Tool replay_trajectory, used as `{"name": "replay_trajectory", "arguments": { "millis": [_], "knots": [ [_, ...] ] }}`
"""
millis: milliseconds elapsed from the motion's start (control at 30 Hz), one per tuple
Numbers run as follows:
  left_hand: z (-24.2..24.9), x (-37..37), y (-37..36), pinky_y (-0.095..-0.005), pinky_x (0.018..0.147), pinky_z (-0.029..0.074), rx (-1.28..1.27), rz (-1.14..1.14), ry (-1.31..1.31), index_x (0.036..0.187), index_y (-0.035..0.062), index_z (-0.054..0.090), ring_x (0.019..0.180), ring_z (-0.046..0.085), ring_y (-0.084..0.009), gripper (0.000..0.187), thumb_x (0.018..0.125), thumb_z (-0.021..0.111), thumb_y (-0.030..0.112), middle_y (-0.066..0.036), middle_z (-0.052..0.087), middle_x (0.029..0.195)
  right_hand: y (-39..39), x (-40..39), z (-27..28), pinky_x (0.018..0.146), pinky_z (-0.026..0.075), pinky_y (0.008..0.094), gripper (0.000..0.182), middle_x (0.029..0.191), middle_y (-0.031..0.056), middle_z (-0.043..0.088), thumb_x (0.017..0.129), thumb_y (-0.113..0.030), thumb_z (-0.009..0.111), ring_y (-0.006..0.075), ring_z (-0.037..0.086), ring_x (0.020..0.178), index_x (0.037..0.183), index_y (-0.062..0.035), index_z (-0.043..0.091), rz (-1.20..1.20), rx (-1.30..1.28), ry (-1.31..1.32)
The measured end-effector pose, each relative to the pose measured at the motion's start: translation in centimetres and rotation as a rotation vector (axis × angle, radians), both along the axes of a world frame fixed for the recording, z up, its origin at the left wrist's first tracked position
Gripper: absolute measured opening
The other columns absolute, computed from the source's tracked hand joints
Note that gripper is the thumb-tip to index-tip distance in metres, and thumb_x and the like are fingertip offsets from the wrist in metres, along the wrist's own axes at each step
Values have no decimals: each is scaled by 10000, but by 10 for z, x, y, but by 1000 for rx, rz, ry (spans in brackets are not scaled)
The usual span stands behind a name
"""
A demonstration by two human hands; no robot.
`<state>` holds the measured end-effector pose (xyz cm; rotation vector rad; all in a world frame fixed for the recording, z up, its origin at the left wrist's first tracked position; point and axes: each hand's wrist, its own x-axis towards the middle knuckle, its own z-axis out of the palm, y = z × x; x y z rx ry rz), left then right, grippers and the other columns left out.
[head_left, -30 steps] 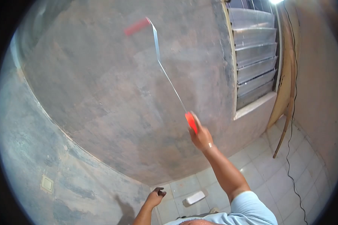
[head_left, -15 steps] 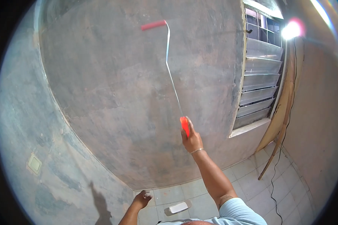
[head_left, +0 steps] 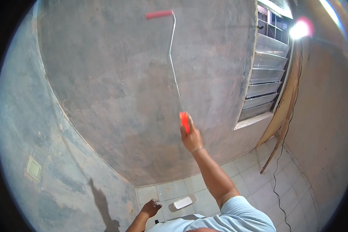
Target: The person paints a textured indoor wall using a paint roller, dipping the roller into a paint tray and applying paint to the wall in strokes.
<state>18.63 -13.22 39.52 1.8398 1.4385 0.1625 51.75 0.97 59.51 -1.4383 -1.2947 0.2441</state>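
Right grip [head_left: 191, 135] — red-sleeved roller [head_left: 159, 14] — orange-handled

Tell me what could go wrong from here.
The red roller on its thin metal rod, in the right hand, might knock the grey slatted window if swung right. A step could kick the white oblong container on the pale tiled floor. The thin black cable lying there might catch a foot.

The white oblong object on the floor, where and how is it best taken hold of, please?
Probably by the middle of its long sides, from above: the white oblong object seems to lie flat on the pale floor tiles and is much narrower across than along.
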Motion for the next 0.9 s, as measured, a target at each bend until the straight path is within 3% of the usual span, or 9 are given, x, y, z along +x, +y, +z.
{"name": "replay_trajectory", "arguments": {
  "millis": [67,133,167,267,400,600,700,767,900],
  "knots": [
    [27,4,5,-353,806,501,-34,15,-49,1166,30,570,896,651,-293,479,838,659,368,-171,674,955,13,-11,-4,696,463,524,581,934,281,630,938,-324,500,498,576,858,1449,-252,234,-46,10,-30],
    [31,-11,9,-360,801,505,-18,6,-93,1166,43,571,895,650,-292,462,840,660,357,-171,672,968,1,-11,-106,705,463,533,591,1011,270,623,939,-314,501,498,571,891,1455,-251,221,-43,-27,-32],
    [27,-22,11,-360,801,505,-10,10,-94,1166,43,571,895,650,-292,462,840,660,357,-171,672,968,-31,-15,-148,814,468,507,591,1176,292,558,949,-325,481,493,535,1034,1454,-149,229,1,-117,-31],
    [20,-64,3,-360,799,508,30,110,-39,1150,43,580,886,654,-273,450,832,669,349,-159,676,959,-136,-26,-302,721,490,544,642,1012,287,625,935,-387,481,510,589,850,1462,-154,196,-19,-317,-172],
    [0,-115,-8,-359,799,509,-53,137,30,1148,43,582,887,654,-275,445,832,668,344,-156,676,964,-129,-47,-270,689,492,528,632,942,277,639,933,-352,504,496,596,823,1462,-184,201,-24,-338,-80],
    [34,-86,19,-362,796,505,-54,80,44,1147,36,579,911,652,-276,427,841,656,324,-156,678,961,5,-76,-52,737,477,494,580,1056,238,620,920,-272,527,464,580,903,1442,-192,288,42,-44,12],
    [24,-93,20,-356,780,504,-8,21,16,1157,37,571,873,647,-259,429,850,650,326,-144,672,940,8,-90,-73,774,476,490,569,1147,223,595,925,-276,521,459,568,967,1439,-192,292,40,-293,67],
    [14,-101,16,-344,761,503,-26,2,-61,1156,32,567,824,635,-241,429,852,653,324,-131,662,914,-8,-98,-166,803,477,487,579,1229,204,562,930,-278,515,448,556,1022,1445,-186,269,33,-77,46],
    [9,-128,-6,-333,747,503,-108,134,-52,1148,35,569,799,629,-228,428,852,660,330,-128,655,917,-96,-113,-317,819,488,479,566,1222,181,582,943,-328,492,419,577,1032,1444,-175,276,-21,-161,-11]
  ]
}}
